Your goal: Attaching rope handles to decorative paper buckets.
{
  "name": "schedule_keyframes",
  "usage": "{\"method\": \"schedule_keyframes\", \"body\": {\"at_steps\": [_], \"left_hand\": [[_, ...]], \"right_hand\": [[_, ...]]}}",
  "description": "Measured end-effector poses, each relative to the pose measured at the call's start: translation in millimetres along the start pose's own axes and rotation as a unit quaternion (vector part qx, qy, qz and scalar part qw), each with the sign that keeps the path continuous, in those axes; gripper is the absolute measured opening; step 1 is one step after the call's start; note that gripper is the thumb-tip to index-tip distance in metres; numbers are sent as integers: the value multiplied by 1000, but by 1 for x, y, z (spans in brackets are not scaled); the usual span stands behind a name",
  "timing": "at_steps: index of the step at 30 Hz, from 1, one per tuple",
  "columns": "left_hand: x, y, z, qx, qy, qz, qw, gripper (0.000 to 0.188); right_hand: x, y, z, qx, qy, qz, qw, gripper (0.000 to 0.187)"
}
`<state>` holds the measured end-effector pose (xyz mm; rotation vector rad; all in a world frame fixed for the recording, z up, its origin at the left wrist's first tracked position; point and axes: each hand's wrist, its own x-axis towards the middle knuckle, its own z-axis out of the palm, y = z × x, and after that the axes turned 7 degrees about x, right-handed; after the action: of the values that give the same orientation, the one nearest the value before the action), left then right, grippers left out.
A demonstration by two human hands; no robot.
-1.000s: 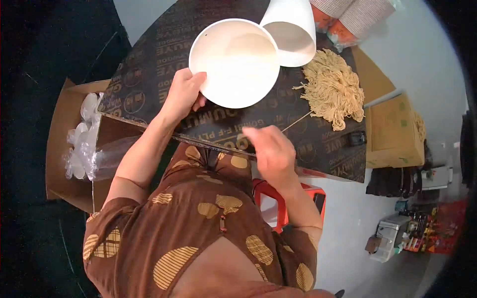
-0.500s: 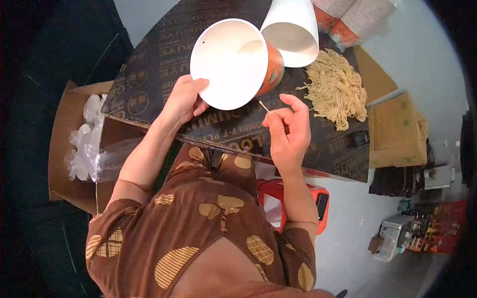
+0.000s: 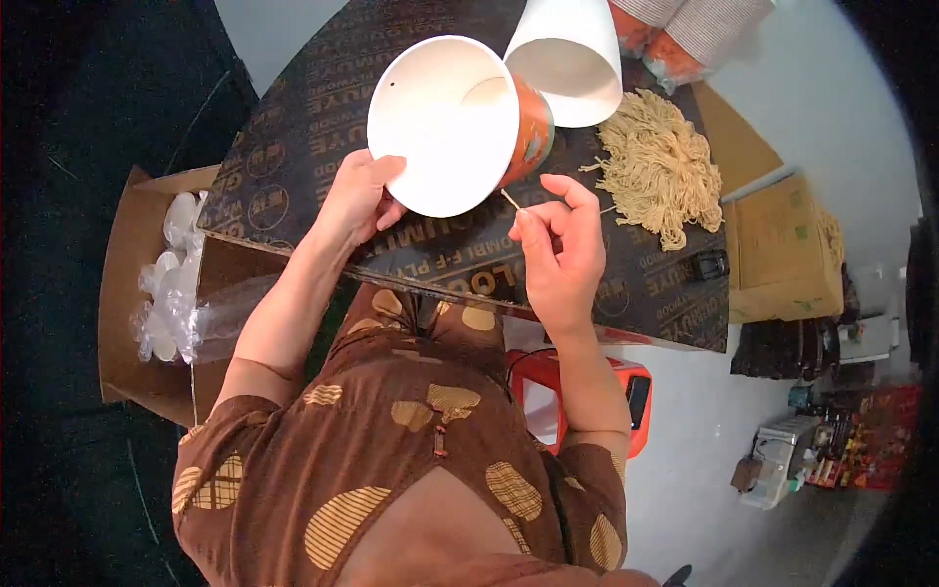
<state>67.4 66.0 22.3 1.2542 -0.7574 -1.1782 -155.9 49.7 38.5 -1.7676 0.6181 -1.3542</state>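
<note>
Gripping tilted paper tub (image 3: 440, 137) w/ L hand (image 3: 360, 201), above table (image 3: 313, 147); pinching cord (image 3: 510, 200) nr tip w/ R hand (image 3: 562, 259), just beside tub, w/ hands apart. Prob. early: holding cord, not yet attached to tub.

Partial visibility
Left hand (image 3: 357, 199) is partly hidden by the bucket (image 3: 445, 132); 2 container stacks (image 3: 721, 31) are cropped above.

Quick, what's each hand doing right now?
Left hand: closed on the rim of a paper tub, white inside and orange outside.
Right hand: closed, pinching a beige string near its end.
</note>
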Motion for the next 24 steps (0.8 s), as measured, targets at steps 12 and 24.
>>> {"method": "schedule_keyframes", "body": {"at_steps": [12,24], "left_hand": [[-1,-1,-1,11,1,-11,1000,22],[-2,-1,-2,-4,-13,-4,1000,22]], "right_hand": [[2,-6,4,4,-4,15,1000,33],[1,-7,7,0,-9,21,1000,33]]}}
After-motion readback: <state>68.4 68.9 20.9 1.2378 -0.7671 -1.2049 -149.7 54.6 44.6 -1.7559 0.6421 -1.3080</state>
